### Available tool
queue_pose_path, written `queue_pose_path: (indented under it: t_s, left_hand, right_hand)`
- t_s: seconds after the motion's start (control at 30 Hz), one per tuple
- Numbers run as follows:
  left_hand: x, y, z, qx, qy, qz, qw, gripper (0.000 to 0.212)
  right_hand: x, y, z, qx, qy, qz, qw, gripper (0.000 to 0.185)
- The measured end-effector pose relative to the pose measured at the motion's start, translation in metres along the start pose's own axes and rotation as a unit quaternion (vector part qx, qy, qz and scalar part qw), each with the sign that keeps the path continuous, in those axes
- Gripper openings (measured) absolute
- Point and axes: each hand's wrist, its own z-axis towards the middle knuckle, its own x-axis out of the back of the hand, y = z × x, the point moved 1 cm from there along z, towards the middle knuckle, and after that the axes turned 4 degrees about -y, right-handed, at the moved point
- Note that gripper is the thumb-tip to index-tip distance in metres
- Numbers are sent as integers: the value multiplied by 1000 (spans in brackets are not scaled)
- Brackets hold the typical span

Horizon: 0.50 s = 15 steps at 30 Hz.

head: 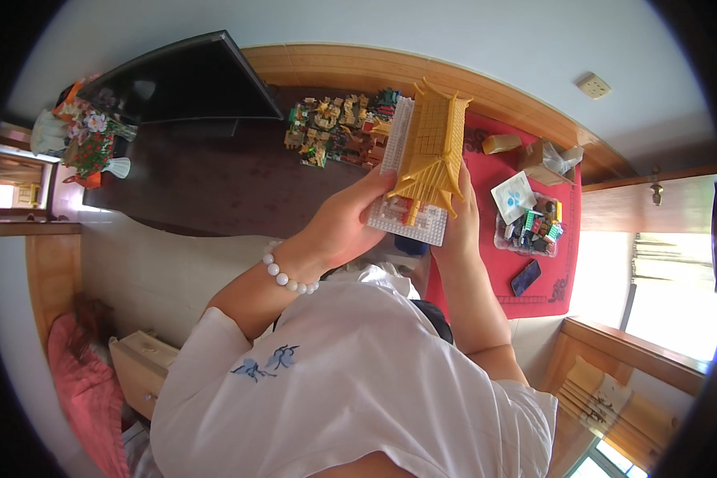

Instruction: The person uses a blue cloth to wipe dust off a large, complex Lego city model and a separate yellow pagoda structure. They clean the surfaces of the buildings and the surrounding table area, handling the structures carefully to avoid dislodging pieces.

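Observation:
Between my two hands is a toy-brick model of a traditional East Asian building [433,137], with a golden tiled roof and upturned eaves. Its base is a pale studded plate [406,230], and some red and white parts show under the eaves. My left hand [349,215] grips the plate's left edge, thumb on top; a bracelet of white beads [282,278] circles that wrist. On the model's right side, my right hand [463,224] holds the plate, its fingers partly hidden behind the roof. The model is raised in front of my chest and tilted.
Several small brick models [340,128] stand on the dark cabinet top [215,179], near a television [179,83] and flowers [95,128]. To the right, a red cloth [484,287] bears a tray of loose bricks [535,230], a white packet [513,197], a phone [526,278] and an open cardboard box [544,161].

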Motion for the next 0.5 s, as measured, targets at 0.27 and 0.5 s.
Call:
queue_pose_path:
  t_s: [0.27, 0.5]
  left_hand:
    - [-8, 6, -7, -97, 41, 88, 991, 43]
    - [27, 34, -17, -176, 228, 281, 916, 31]
  right_hand:
    - [20, -1, 4, 39, -25, -27, 999, 39]
    - [53, -31, -12, 147, -65, -238, 958, 28]
